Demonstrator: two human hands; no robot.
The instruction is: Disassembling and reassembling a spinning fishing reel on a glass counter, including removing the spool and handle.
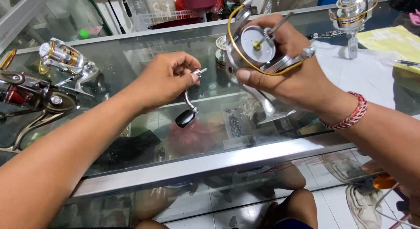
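Your right hand (291, 75) holds a silver fishing reel (258, 51) above the glass counter (183, 62), fingers wrapped around its body and thumb pressed along the near edge. The reel is tilted so its flat, round, white-faced rotor points toward you; a thin metal shaft with a small brass nut rises from the centre. A gold wire bail curves around the rotor. The reel's foot hangs below your palm, smooth and metallic.

Your left hand (168, 78) is closed in a narrow pinch on the crank handle (189, 102), which is apart from the reel. The handle's bare threaded end shows beside your thumb, its slim chrome arm bends downward, and it ends in a black, rounded knob (184, 118) hanging just over the glass.

A braided red-and-white bracelet (350, 113) circles your right wrist.

On the counter to your left lie two more reels: a silver-and-gold one (65, 58) and, nearer you, a dark grey one (39, 100). At the far right a third silver reel with gold trim (352, 12) stands upright next to a white cloth (367, 71) and a yellow paper (393, 40). A brushed metal frame (227, 161) edges the counter in front of you.
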